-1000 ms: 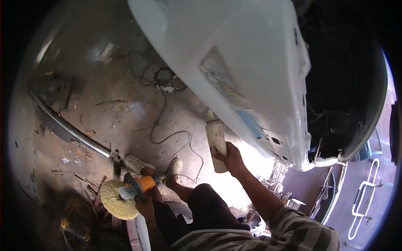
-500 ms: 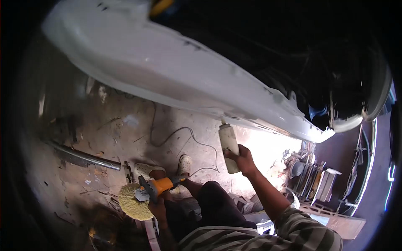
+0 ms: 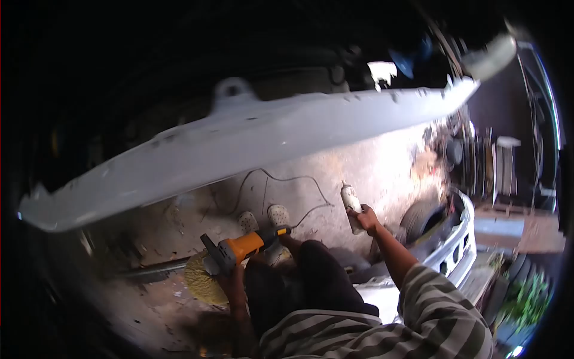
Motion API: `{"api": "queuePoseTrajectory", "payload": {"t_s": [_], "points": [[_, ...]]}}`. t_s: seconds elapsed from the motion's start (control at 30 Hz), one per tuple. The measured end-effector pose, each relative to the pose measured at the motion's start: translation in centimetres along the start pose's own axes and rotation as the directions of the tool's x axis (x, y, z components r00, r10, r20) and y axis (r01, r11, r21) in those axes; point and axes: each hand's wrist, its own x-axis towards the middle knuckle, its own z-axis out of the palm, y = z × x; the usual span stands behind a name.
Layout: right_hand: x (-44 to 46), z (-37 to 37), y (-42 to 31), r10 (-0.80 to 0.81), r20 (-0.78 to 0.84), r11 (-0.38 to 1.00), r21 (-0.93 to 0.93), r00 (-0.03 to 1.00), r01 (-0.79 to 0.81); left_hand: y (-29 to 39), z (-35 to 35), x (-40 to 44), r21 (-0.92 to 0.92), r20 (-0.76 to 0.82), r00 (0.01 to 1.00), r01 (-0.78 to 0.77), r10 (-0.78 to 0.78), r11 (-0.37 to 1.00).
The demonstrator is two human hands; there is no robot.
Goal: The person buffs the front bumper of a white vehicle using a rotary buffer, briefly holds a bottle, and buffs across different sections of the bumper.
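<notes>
My right hand (image 3: pixel 366 219) is wrapped round a whitish squeeze bottle (image 3: pixel 351 206) with a narrow nozzle, held upright and apart from the panel. An orange and black power polisher (image 3: pixel 241 246) is in my left hand (image 3: pixel 231 282), gripped near its head. Its yellow fluffy polishing pad (image 3: pixel 203 280) faces down and left, partly hidden by the tool. In front of me a long white car bumper (image 3: pixel 269 140) spans the view, with a tab on its upper edge. Neither the bottle nor the pad touches it.
A dark power cord (image 3: pixel 311 178) loops over the stained concrete floor (image 3: pixel 359 157) near my light clogs (image 3: pixel 278 214). To the right are a tyre (image 3: pixel 421 218), another bumper (image 3: pixel 457 254) and stacked parts (image 3: pixel 496 164). A dark strip (image 3: pixel 152 270) lies at left.
My view has turned and the white bumper now lies at a different slant, with its left end visible. The bottle has gone from close under the bumper's edge to farther from it. Both grips stay.
</notes>
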Motion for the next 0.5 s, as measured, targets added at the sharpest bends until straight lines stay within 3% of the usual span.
{"api": "queuePoseTrajectory", "payload": {"t_s": [0.03,0.07,0.17,0.23,0.3,0.33,0.37,0.43,0.5], "points": [[0.1,-0.1,2.7,0.139,0.0,0.99,-0.025,0.99,-0.139,2.4,0.1,0.5,0.047,0.014,0.999,0.028,-0.029,0.998],[0.5,0.1,5.0,0.267,0.003,0.962,-0.05,0.964,-0.267,4.6,1.2,0.1,-0.078,-0.1,0.99,0.089,-0.097,0.993],[0.1,2.4,12.1,0.392,-0.041,0.92,0.04,0.919,-0.39,10.0,1.3,0.7,-0.028,0.034,0.989,0.147,-0.146,0.989],[0.9,5.0,17.2,0.436,-0.024,0.892,0.142,0.9,-0.429,11.6,1.5,1.3,-0.005,0.05,0.986,0.157,-0.156,0.988],[2.0,8.4,21.3,0.404,-0.085,0.885,0.286,0.911,-0.367,13.3,1.5,2.3,0.006,0.049,0.985,0.167,-0.167,0.986],[2.3,9.8,22.8,0.376,-0.031,0.87,0.356,0.926,-0.342,14.2,1.3,2.9,0.054,0.18,0.976,0.116,-0.124,0.992],[2.9,11.5,24.1,0.425,-0.071,0.853,0.365,0.903,-0.373,14.6,1.1,3.5,0.094,0.303,0.949,0.059,-0.084,0.994],[2.9,13.1,23.6,0.459,-0.076,0.85,0.327,0.885,-0.412,15.1,1.3,4.3,0.062,0.27,0.96,0.057,-0.072,0.996],[3.5,14.7,23.5,0.504,-0.101,0.827,0.344,0.858,-0.445,17.3,1.9,4.3,-0.027,0.283,0.926,0.269,-0.251,0.963]]}}
